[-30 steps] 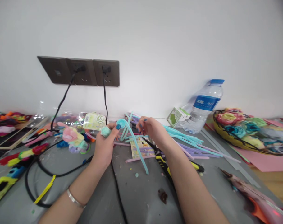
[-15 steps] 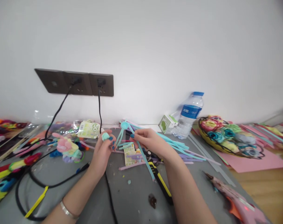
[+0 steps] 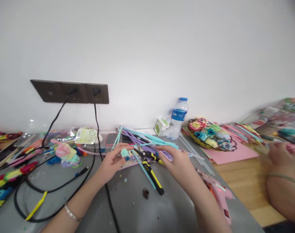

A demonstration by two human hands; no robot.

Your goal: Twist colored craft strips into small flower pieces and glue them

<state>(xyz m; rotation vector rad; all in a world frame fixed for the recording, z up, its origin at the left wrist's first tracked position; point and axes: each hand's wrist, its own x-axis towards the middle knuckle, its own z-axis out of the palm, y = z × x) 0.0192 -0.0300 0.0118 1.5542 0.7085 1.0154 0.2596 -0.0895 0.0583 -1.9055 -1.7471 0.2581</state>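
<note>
My left hand (image 3: 112, 162) is closed in a pinch on a small teal fuzzy ball (image 3: 124, 152), with a long teal pipe cleaner (image 3: 142, 169) running down from it over the grey table (image 3: 135, 207). My right hand (image 3: 175, 160) reaches down onto the black and yellow cutting pliers (image 3: 151, 171), fingers curled around the handle end. A pile of teal and purple pipe cleaners (image 3: 142, 137) lies just behind both hands.
Black cables (image 3: 52, 187) loop from the wall sockets (image 3: 69, 92) across the left. Colourful craft flowers (image 3: 64, 152) sit left; a water bottle (image 3: 177, 118), a basket of flowers (image 3: 210, 134), pink paper (image 3: 228, 155) and a pink glue gun (image 3: 216, 194) lie right. Another person's hand (image 3: 283, 155) is at far right.
The view swung to the right. My right hand let go of the pipe cleaner and dropped onto the pliers. My left hand lowered with the teal ball. Another person's arm came into view.
</note>
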